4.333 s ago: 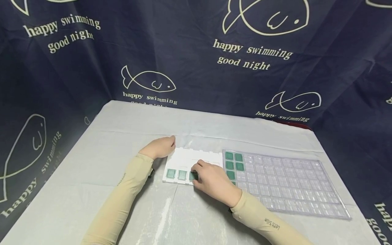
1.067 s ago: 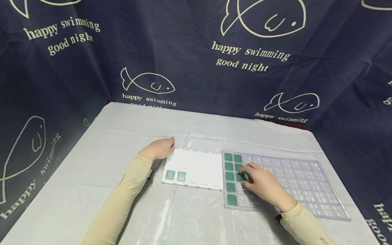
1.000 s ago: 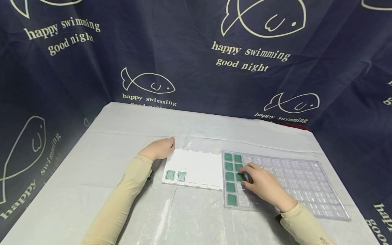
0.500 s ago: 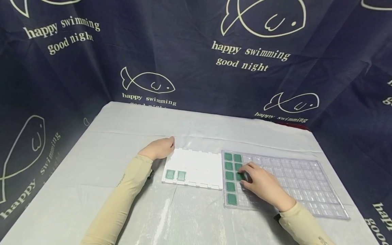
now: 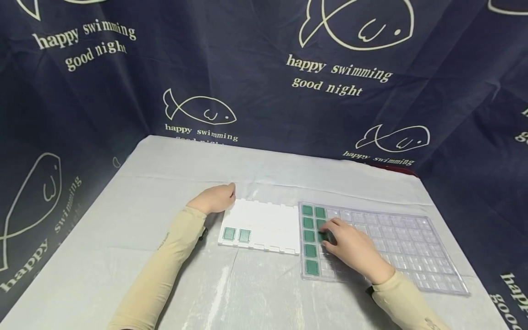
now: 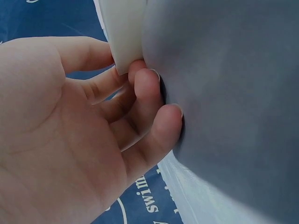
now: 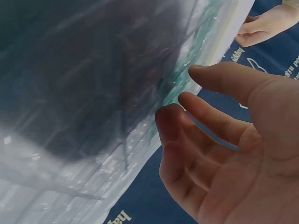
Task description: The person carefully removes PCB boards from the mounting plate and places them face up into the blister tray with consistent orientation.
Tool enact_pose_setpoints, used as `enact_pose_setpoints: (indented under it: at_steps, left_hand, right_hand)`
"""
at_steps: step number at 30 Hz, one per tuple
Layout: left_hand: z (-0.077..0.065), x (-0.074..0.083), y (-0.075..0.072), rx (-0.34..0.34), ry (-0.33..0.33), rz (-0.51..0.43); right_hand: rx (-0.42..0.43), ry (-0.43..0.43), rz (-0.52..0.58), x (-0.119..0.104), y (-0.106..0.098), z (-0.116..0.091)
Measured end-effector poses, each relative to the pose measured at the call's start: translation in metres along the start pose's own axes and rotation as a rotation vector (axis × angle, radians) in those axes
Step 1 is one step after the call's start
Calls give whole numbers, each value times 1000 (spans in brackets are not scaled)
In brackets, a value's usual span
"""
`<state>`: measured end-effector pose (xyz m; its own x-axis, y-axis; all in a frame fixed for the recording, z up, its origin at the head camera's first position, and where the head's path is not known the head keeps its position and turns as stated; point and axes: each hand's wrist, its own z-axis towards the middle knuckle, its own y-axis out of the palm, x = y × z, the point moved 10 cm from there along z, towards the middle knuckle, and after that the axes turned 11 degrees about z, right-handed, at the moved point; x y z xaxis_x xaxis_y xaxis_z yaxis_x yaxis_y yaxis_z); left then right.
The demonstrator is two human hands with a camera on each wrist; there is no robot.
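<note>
In the head view my left hand point(image 5: 214, 198) pinches the far left corner of a white notched board point(image 5: 264, 217). The left wrist view shows that board's corner point(image 6: 125, 42) between thumb and fingers. Two small square green circuit boards point(image 5: 244, 235) with dotted grids lie along its near edge. My right hand point(image 5: 354, 247) is over a clear compartment tray point(image 5: 396, 247), thumb and index fingertips at opposite edges of a green circuit board point(image 5: 321, 236) in the second column, third row. In the right wrist view, these fingertips are close by the green pieces, the other fingers curled.
Green circuit boards point(image 5: 311, 267) fill the tray's left column, and more sit at the top of the second. The tray stands directly right of the white board, both on a table with a pale cloth point(image 5: 198, 293). A dark fish-print curtain point(image 5: 264, 68) hangs behind.
Since the earliest frame, the right hand has carried the third circuit board from the white board rightward to the tray. Over the last second it has shifted only slightly left; the left hand has stayed.
</note>
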<state>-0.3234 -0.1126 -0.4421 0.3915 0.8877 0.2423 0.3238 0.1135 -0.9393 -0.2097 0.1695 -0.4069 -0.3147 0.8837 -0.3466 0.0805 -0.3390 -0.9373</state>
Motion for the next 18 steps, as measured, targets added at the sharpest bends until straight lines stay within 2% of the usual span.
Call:
enact_pose_setpoints:
  at_steps: [18]
  left_hand:
    - [1, -1, 0, -4, -1, 0]
  right_hand:
    - [14, -33, -36, -40, -2, 9]
